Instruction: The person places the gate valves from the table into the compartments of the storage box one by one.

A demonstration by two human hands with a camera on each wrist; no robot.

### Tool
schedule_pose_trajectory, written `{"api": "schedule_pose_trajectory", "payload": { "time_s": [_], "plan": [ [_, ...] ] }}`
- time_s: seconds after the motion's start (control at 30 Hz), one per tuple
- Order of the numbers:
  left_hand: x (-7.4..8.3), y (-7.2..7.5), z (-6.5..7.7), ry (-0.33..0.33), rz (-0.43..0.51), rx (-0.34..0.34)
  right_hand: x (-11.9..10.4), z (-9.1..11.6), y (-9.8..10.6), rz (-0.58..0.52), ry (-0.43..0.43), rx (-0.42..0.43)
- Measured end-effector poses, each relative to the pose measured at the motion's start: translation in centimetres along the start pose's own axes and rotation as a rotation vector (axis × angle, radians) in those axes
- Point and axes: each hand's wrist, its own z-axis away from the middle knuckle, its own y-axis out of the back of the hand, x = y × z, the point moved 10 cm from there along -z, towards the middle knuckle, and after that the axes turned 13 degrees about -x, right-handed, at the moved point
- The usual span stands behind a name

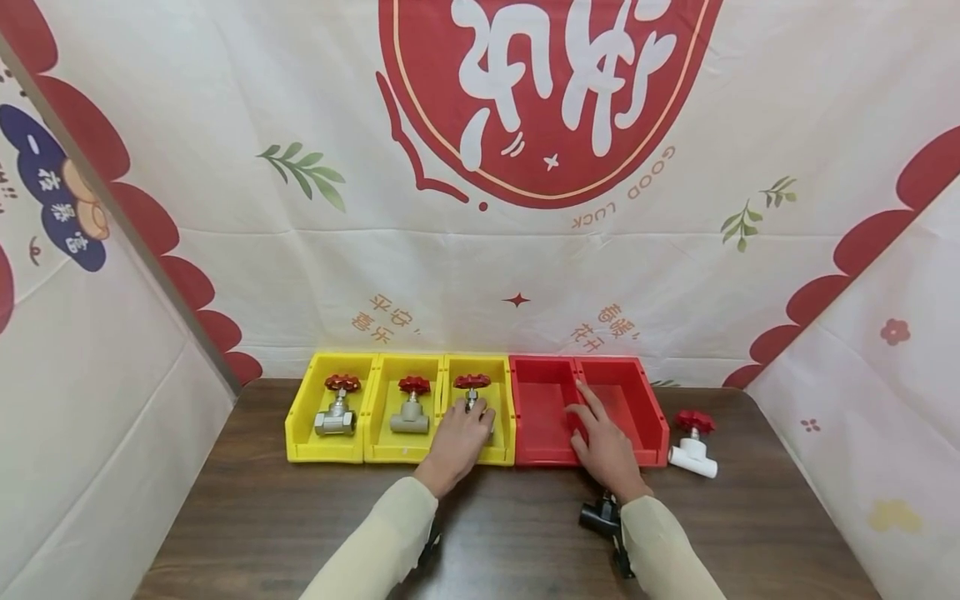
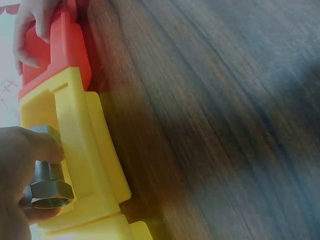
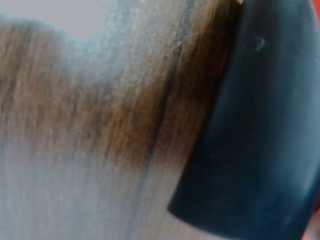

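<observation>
In the third yellow bin (image 1: 495,456), my left hand (image 1: 459,435) grips a metal valve with a red handwheel (image 1: 472,381). The left wrist view shows thumb and fingers around its grey body, whose hexagonal end (image 2: 50,192) faces the camera. My right hand (image 1: 607,450) is over the two red bins (image 1: 543,457), its fingers loosely extended around the divider between them and holding nothing. Beneath the right wrist lies a black valve (image 1: 598,518), partly hidden by hand and sleeve; its black pipe end (image 3: 255,140) fills much of the right wrist view.
Two more valves with red handwheels, one silver (image 1: 335,421) and one grey (image 1: 409,419), stand in the first and second yellow bins. A white valve with a red handwheel (image 1: 693,457) lies right of the red bins on the wooden table (image 1: 510,533). Printed cloth surrounds the table.
</observation>
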Motion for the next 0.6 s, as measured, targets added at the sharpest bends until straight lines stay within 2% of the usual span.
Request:
{"api": "schedule_pose_trajectory", "payload": {
  "time_s": [0.27,0.5,0.6],
  "plan": [
    [-0.5,-0.8,-0.7,-0.011,0.033,-0.052,0.0,0.0,0.0,0.002,-0.009,0.001],
    [-0.8,-2.4,-1.7,-0.013,0.103,-0.215,-0.1,0.0,-0.1,0.01,-0.018,-0.014],
    [-0.8,-3.0,-2.1,-0.013,0.132,-0.252,0.1,0.0,0.0,0.005,-0.023,-0.013]
  ]
}}
